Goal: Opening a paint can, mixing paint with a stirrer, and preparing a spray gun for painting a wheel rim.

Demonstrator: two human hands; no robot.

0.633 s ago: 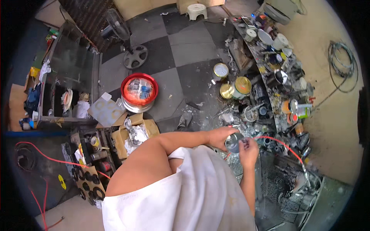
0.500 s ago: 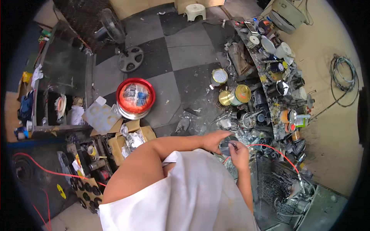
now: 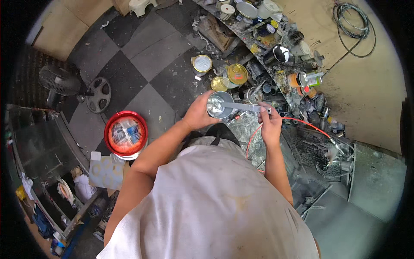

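My left hand (image 3: 199, 111) is wrapped round a small metal cup (image 3: 225, 111) with silvery liquid visible inside. A long, flat metal strip (image 3: 243, 106) reaches into the cup, its far end at the liquid. My right hand (image 3: 268, 118) grips the strip's near end between thumb and fingers, to the right of the cup. Just beyond the cup stand a gold-lidded can (image 3: 236, 74), a yellowish round tin (image 3: 218, 84) and a can with a pale top (image 3: 202, 63).
A red wheel rim (image 3: 116, 147) with a paper-covered middle lies at left, near a standing fan (image 3: 58, 80). A bench (image 3: 252, 49) crowded with cans runs along the right. A red hose (image 3: 302, 121) curves right of my hands. A white stool (image 3: 142, 5) stands far back.
The view has swung, shifting the room's contents. Both hands appear higher in the picture; my right hand has moved back from the cup's top, and the strip now shows lengthwise between them.
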